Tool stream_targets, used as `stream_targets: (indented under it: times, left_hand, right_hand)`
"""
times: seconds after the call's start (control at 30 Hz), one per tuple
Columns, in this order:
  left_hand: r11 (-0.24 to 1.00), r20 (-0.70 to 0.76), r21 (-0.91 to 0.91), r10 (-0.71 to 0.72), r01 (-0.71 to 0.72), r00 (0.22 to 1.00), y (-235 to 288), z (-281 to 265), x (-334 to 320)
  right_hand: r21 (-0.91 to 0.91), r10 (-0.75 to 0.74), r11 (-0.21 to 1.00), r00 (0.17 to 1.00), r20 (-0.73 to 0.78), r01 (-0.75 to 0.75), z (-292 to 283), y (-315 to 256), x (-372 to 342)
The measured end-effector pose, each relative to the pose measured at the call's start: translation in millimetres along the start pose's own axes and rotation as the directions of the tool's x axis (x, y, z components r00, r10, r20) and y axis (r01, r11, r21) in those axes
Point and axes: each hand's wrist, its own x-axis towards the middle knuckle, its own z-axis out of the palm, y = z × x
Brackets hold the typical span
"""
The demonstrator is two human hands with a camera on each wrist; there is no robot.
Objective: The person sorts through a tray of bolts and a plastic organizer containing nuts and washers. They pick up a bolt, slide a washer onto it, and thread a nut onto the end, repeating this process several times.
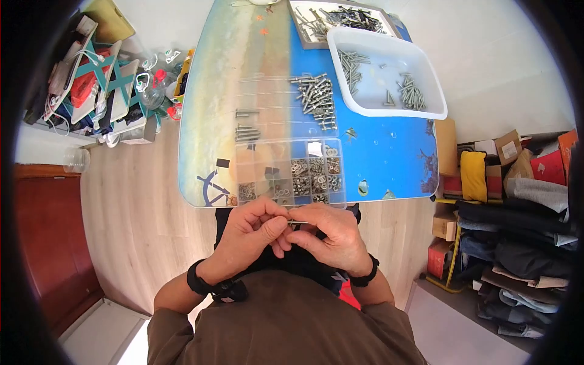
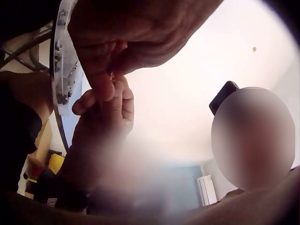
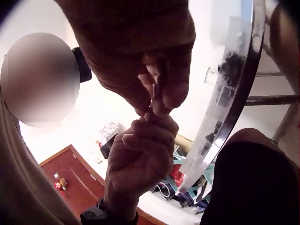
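Both hands meet in front of the chest, just off the table's near edge. A slim metal bolt (image 1: 297, 222) shows between them, mostly covered by fingers. My right hand (image 1: 331, 234) pinches it between thumb and fingers. Thumb and forefinger of my left hand (image 1: 252, 234) pinch at its other end. In the left wrist view the right hand (image 2: 105, 110) meets the left fingertips. A clear compartment box (image 1: 239, 159) with washers and nuts lies just beyond the hands. Past it are a pile of bolts (image 1: 317, 102) and a short row of bolts (image 1: 247, 132) on clear plastic.
A white tub (image 1: 377, 109) with loose bolts stands at the table's back right. Behind it lies a shallow box (image 1: 313, 44) of more screws. Shelves with folded clothes (image 1: 517, 225) are on the right; bottles (image 1: 155, 91) stand left of the table (image 1: 395, 158).
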Motion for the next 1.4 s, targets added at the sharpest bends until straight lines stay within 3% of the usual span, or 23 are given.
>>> stream_targets:
  times: [0.1,0.17,0.3,0.37,0.4,0.53,0.57,0.73,0.8,0.93,1.0,1.07,1.1,1.17,1.23,1.3,1.4]
  left_hand:
    - [0.998,-0.007,0.025,-0.052,0.052,0.999,-3,0,-4]
    - [0.998,-0.019,0.023,-0.059,0.059,0.998,-4,-1,-7]
    - [0.996,-0.056,0.094,-0.006,0.012,0.998,-7,-1,-6]
    - [0.996,-0.06,0.09,-0.018,0.023,0.998,-4,0,-6]
    - [0.995,-0.063,0.087,-0.034,0.039,0.997,-3,0,-6]
    - [0.994,-0.081,0.105,0.026,-0.017,0.996,4,-4,-9]
    - [0.982,-0.108,0.186,0.066,-0.045,0.992,10,-8,-9]
    - [0.94,-0.195,0.308,0.213,-0.146,0.958,56,-36,1]
    - [0.802,-0.254,0.588,0.31,-0.108,0.916,78,-49,17]
    - [0.68,-0.225,0.714,0.446,-0.165,0.866,90,-81,63]
    - [0.493,-0.153,0.853,0.547,-0.169,0.823,89,-86,80]
    - [0.476,-0.158,0.865,0.556,-0.156,0.816,83,-93,93]
    - [0.458,-0.165,0.877,0.568,-0.143,0.806,81,-94,98]
    - [0.434,-0.163,0.895,0.541,-0.107,0.825,83,-89,99]
    - [0.411,-0.168,0.909,0.513,-0.069,0.842,80,-89,101]
    - [0.172,-0.054,0.983,0.613,-0.066,0.788,76,-94,103]
    - [0.233,-0.065,0.968,0.588,-0.092,0.807,74,-95,104]
  right_hand:
    - [0.0,-0.072,0.997,0.995,-0.065,0.072,6,7,-7]
    - [0.158,0.085,0.985,0.995,-0.061,-0.075,8,7,-12]
    - [0.149,0.059,0.988,0.989,-0.138,-0.038,17,3,-11]
    - [0.431,0.216,0.892,0.967,-0.135,-0.139,21,5,-11]
    - [0.427,0.212,0.894,0.968,-0.132,-0.137,20,5,-11]
    - [0.3,0.127,0.95,0.984,-0.123,-0.085,13,8,-10]
    - [0.277,0.082,0.96,0.988,-0.13,-0.043,10,10,-8]
    - [0.196,0.07,0.98,0.979,-0.19,-0.032,0,10,-8]
    - [0.197,0.093,0.979,0.974,-0.207,-0.052,-1,11,-8]
    - [0.133,0.085,0.99,0.967,-0.238,-0.054,0,19,-5]
    - [0.101,0.082,0.993,0.966,-0.245,-0.059,-3,21,-2]
    - [-0.085,0.053,0.994,0.974,-0.221,-0.074,-10,19,2]
    - [-0.084,0.062,0.993,0.973,-0.223,-0.082,-16,21,5]
    - [-0.266,-0.034,0.964,0.982,-0.183,-0.016,-30,25,12]
    - [-0.328,0.002,0.943,0.985,-0.175,-0.06,-43,24,20]
    - [-0.428,0.029,0.898,0.985,-0.168,-0.099,-52,27,26]
    - [-0.392,0.107,0.9,0.969,-0.223,-0.19,-56,33,33]
